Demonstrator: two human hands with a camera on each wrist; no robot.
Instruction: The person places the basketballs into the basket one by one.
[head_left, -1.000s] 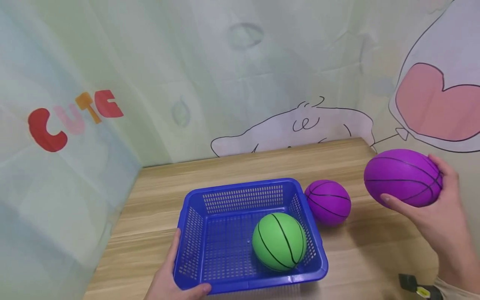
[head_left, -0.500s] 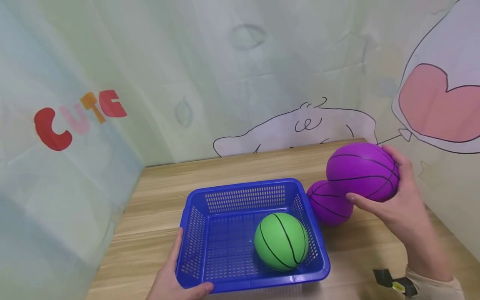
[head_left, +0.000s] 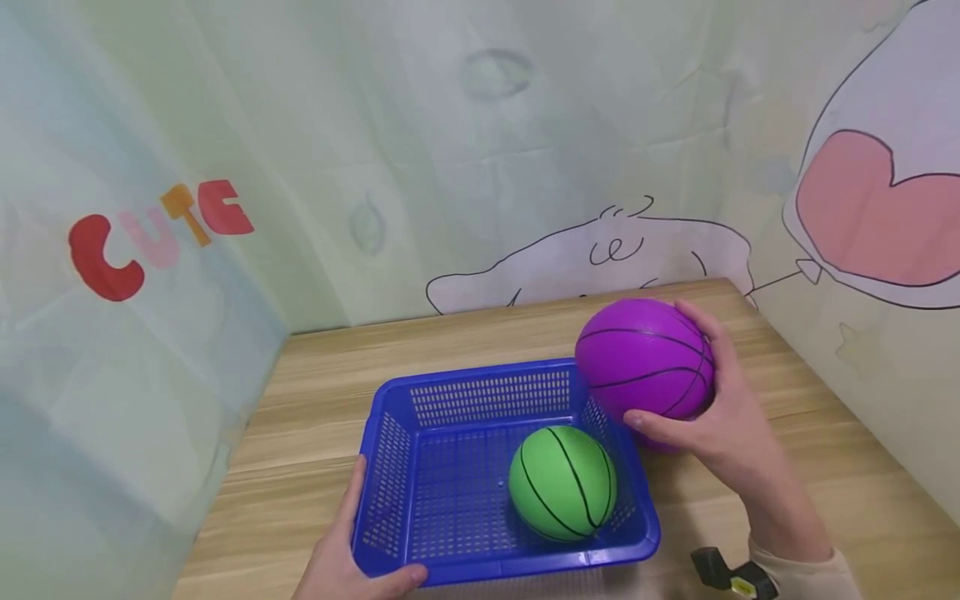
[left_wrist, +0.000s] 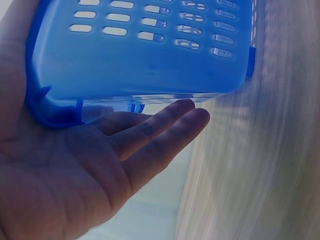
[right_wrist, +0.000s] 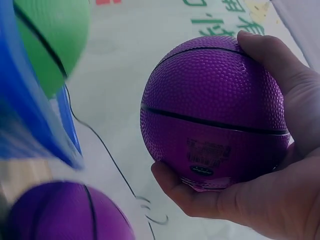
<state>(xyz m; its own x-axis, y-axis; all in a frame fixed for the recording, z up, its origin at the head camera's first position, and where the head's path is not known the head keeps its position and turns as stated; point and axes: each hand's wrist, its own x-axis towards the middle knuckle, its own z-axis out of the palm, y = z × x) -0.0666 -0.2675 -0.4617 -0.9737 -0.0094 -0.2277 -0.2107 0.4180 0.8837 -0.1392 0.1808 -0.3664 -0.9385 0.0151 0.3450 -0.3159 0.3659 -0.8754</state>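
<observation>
A blue plastic basket (head_left: 480,572) with perforated walls stands on the wooden table, and a green ball (head_left: 562,483) with black lines lies inside at its right. My left hand (head_left: 336,557) holds the basket's near left corner, thumb over the front rim and fingers along the outer side. In the left wrist view those fingers (left_wrist: 165,135) reach out beside the basket wall. My right hand (head_left: 723,425) grips a purple basketball (head_left: 645,358) raised over the basket's right rim. A second purple ball (right_wrist: 70,215) lies right of the basket, mostly hidden behind the held one in the head view.
The wooden table (head_left: 322,367) meets a printed cloth backdrop (head_left: 375,150) at the back and sides. A black strap piece (head_left: 731,575) sits at my right wrist beside the sleeve.
My right hand has carried the purple basketball leftward, from the far right, past the other purple ball to the basket's right rim. The left hand, basket and green ball stay in place.
</observation>
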